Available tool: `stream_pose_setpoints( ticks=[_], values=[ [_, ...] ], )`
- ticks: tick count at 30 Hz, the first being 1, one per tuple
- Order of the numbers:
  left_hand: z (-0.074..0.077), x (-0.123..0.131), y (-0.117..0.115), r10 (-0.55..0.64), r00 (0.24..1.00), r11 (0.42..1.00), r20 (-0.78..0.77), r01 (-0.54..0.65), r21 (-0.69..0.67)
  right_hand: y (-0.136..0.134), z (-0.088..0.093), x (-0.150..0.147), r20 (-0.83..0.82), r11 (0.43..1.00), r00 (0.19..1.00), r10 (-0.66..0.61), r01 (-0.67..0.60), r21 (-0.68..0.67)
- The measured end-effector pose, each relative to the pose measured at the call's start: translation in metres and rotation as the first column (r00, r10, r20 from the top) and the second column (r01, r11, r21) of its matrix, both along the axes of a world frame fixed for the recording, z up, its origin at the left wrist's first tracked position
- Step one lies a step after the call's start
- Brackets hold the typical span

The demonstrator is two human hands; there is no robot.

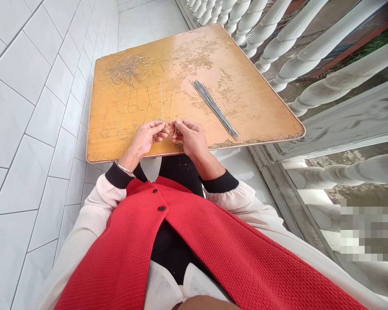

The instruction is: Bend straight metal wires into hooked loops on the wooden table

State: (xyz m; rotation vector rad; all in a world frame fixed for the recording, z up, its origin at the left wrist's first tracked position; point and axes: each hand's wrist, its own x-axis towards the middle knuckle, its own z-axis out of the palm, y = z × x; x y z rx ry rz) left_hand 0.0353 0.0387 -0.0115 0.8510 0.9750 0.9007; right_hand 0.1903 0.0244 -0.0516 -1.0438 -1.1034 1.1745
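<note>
Wire point(162, 103), thin and partly hidden by fingers, is observed in the head view above the near edge of the table point(261, 110), between both hands. Left hand point(152, 134): grip closed, fingertips pinching the wire. Right hand point(189, 134): grip likewise closed on it, just beside the left. Looped pieces point(138, 103) lie beyond and left of the hands; a tangled heap point(129, 69) lies farther back. Straight bundle point(215, 110) rests at right, apart from the hands.
</note>
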Motion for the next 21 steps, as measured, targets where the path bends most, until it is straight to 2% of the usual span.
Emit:
stream_pose_setpoints(
  ticks=[6, 9, 13, 16, 21],
  values=[
    [0.004, 0.000, 0.005, -0.046, 0.996, 0.997, -0.081, 0.050, 0.053, -0.001, -0.005, 0.011, 0.085, 0.999, 0.996, -0.033, 0.032, 0.015],
    [0.007, 0.000, 0.006, -0.040, 0.992, 0.996, -0.122, 0.049, 0.077, 0.002, -0.009, 0.017, 0.200, 0.991, 0.977, -0.070, 0.045, 0.127],
    [0.010, 0.001, 0.006, -0.052, 0.988, 0.993, -0.149, 0.066, 0.093, 0.005, -0.012, 0.027, 0.477, 0.934, 0.867, -0.147, -0.037, 0.355],
    [0.011, 0.003, 0.006, -0.059, 0.986, 0.991, -0.157, 0.077, 0.112, 0.006, -0.012, 0.031, 0.619, 0.904, 0.768, -0.163, -0.136, 0.406],
    [0.010, 0.007, 0.005, -0.047, 0.983, 0.988, -0.176, 0.071, 0.135, 0.010, -0.010, 0.033, 0.728, 0.877, 0.650, -0.219, -0.196, 0.439]
  ],
)
